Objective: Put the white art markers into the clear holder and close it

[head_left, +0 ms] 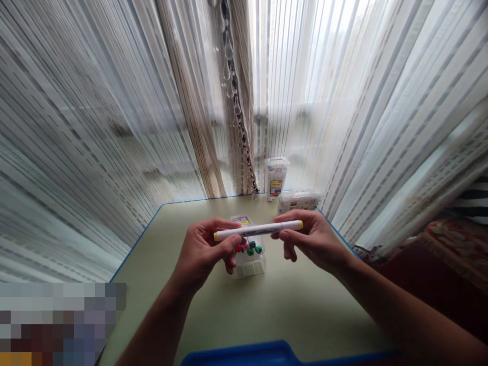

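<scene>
A white marker (pixel 263 229) with yellow ends is held level above the table, its cap on. My left hand (pixel 208 244) pinches its left part between thumb and fingers. On the other end, my right hand (pixel 310 236) grips the cap part the same way. Behind and below the marker, a clear plastic box (pixel 249 268) lies on the table, partly hidden by my left hand. Several markers with green, red and pink ends (pixel 250 251) show in it.
The pale green table (pixel 160 284) has a blue edge. At its back right stand a tall clear container (pixel 276 178) and a lower clear box (pixel 299 201). String curtains (pixel 125 101) hang right behind. A blue plastic piece (pixel 244 353) lies at the near edge.
</scene>
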The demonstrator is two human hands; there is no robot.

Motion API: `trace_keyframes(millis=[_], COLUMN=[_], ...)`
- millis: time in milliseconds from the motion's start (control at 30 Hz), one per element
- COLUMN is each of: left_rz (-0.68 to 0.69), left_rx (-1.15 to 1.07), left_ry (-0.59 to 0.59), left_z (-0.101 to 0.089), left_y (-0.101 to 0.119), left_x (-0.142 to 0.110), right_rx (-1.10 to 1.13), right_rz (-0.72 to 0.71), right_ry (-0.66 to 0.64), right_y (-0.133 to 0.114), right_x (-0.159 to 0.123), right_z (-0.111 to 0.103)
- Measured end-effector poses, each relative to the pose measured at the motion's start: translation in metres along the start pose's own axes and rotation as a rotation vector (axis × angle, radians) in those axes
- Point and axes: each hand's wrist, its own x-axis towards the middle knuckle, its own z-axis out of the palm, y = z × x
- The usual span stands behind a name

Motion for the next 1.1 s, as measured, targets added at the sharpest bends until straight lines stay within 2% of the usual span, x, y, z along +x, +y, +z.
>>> trace_keyframes(millis=[167, 433, 567, 800, 1100], left_rz=[-0.003, 0.018, -0.012, 0.013, 0.031], left_rx=[-0.015, 0.027, 0.007, 0.07, -0.053], left_ry=[-0.014, 0.013, 0.012, 0.057, -0.008], left_z=[-0.0024, -0.001, -0.0017, -0.0014, -0.0024], left_y=[0.0005, 0.0002, -0.0012, -0.0005, 0.0014], left_x=[-0.0001, 0.002, 0.0032, 0.0032, 0.0014], right_rx=[-0.017, -0.101, -0.061, -0.046, -0.049], right_rz=[0.003, -0.074, -0.039, -0.01, 0.006], right_ry=[-0.021, 0.079, 0.085, 0.102, 0.109], right_y=[-0.0006, 0.0046, 0.0032, 0.0047, -0.0001], right_x=[-0.0019, 0.0008, 0.0017, 0.004, 0.0022], right_z=[-0.002, -0.0056, -0.0045, -0.006, -0.0057])
